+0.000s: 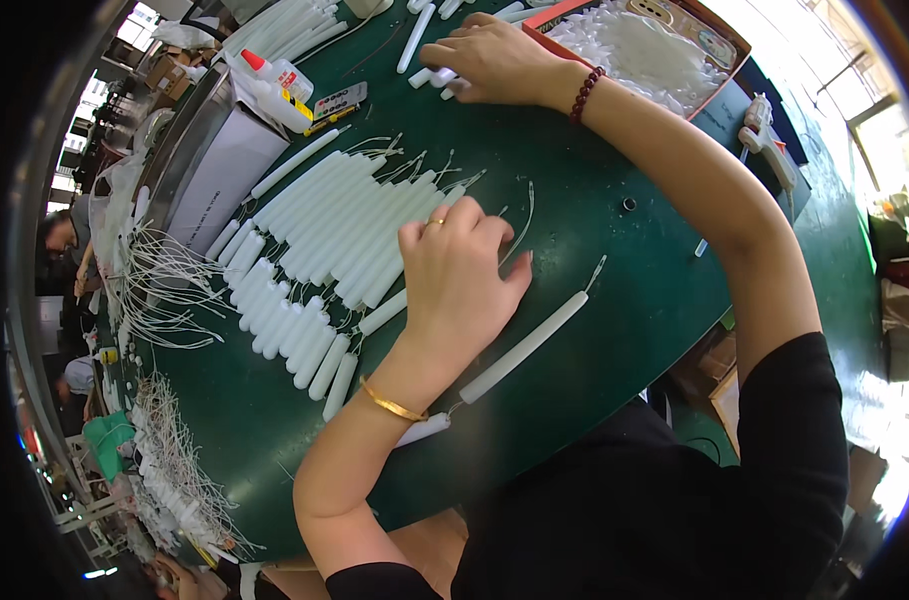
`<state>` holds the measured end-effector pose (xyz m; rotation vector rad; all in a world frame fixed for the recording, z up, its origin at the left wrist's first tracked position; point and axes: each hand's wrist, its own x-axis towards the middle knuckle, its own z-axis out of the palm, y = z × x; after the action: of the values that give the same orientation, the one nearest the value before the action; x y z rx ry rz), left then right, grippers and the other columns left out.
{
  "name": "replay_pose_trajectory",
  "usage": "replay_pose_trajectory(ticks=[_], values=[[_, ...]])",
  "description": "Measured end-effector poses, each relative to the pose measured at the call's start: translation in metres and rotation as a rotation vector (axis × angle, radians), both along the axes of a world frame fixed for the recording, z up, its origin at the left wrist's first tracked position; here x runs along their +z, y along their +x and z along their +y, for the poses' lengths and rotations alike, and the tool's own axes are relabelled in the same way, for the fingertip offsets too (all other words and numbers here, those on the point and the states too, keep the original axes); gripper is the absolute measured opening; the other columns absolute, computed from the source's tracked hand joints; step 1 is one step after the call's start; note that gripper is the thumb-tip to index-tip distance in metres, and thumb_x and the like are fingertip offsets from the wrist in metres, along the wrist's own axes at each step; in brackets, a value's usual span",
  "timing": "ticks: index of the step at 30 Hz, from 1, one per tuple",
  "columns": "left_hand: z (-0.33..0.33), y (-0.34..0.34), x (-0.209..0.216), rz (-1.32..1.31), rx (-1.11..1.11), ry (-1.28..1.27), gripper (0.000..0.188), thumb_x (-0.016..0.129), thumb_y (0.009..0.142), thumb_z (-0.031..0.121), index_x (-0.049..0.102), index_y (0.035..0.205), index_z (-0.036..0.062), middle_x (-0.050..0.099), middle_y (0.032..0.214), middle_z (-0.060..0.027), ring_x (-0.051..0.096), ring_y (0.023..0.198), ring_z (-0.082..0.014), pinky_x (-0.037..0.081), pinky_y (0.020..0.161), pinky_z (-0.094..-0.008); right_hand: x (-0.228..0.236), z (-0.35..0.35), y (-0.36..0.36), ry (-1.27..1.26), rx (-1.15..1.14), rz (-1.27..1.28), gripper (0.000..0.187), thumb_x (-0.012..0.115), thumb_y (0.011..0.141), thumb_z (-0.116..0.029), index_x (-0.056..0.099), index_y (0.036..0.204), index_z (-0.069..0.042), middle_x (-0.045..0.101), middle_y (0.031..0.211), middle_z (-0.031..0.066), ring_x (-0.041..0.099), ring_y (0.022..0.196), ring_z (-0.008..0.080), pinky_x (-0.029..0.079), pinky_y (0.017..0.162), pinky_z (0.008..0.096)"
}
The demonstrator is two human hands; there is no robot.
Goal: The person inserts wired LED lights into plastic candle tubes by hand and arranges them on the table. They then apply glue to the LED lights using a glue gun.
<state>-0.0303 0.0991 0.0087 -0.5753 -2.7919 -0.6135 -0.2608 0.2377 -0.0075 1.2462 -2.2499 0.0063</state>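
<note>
My left hand rests knuckles-up at the right end of a slanted row of long white tubes with thin wires at their tips; its fingers are curled, and what they pinch is hidden. A ring and a gold bangle are on it. A single long white tube lies just right of that hand, and another lies partly under the wrist. My right hand reaches to the far side, fingertips closed on short white tubes beside an orange-rimmed box of white pieces.
A row of shorter white tubes lies left of the long ones on the green table. Behind stand a white box and a glue bottle. Wire bundles line the left edge. A glue gun lies right. Another person sits far left.
</note>
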Motion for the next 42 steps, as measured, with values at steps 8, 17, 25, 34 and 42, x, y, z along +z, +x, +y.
replay_pose_trajectory(ticks=[8,17,25,34,42], values=[[0.023,-0.035,-0.024,0.063,0.013,0.045,0.011,0.078,0.069,0.012,0.068,0.066,0.0118,0.061,0.075,-0.0041,0.062,0.082,-0.0244,0.037,0.075,-0.0416,0.077,0.038,0.107,-0.206,0.44,-0.36,0.023,0.07,0.087,-0.009,0.067,0.109,-0.009,0.065,0.109,0.0073,0.065,0.1,0.0251,0.052,0.09,0.0387],[0.017,-0.021,-0.011,0.022,-0.047,0.171,0.01,0.078,0.066,0.005,0.07,0.066,0.0109,0.064,0.073,-0.0028,0.062,0.076,-0.0223,0.037,0.073,-0.038,0.039,0.102,0.143,0.09,0.056,-0.406,0.022,0.069,0.086,-0.008,0.069,0.108,-0.01,0.065,0.108,0.0056,0.062,0.104,0.024,0.046,0.098,0.0392],[0.018,-0.018,-0.016,0.011,-0.053,0.164,0.008,0.077,0.069,0.006,0.07,0.07,0.0099,0.063,0.077,-0.0025,0.062,0.078,-0.0222,0.036,0.074,-0.0376,0.033,0.092,0.151,0.098,0.125,-0.422,0.022,0.07,0.083,-0.007,0.069,0.105,-0.01,0.065,0.106,0.006,0.062,0.102,0.0238,0.046,0.099,0.0396],[-0.041,0.042,0.034,-0.105,0.066,0.032,0.01,0.076,0.076,0.014,0.07,0.081,0.0073,0.063,0.086,-0.0047,0.06,0.086,-0.0243,0.037,0.079,-0.0386,0.011,0.051,0.176,-0.009,0.328,-0.531,0.022,0.07,0.084,-0.01,0.07,0.106,-0.009,0.064,0.101,0.0074,0.064,0.095,0.0245,0.049,0.092,0.0398],[-0.043,0.091,0.018,-0.223,0.158,-0.03,0.027,0.085,0.069,0.027,0.064,0.075,0.0114,0.054,0.086,-0.003,0.054,0.089,-0.0233,0.035,0.082,-0.0392,0.03,0.047,0.181,0.088,0.295,-0.717,0.045,0.082,0.073,-0.011,0.066,0.114,-0.012,0.06,0.116,0.0079,0.058,0.111,0.0266,0.045,0.097,0.0407]])
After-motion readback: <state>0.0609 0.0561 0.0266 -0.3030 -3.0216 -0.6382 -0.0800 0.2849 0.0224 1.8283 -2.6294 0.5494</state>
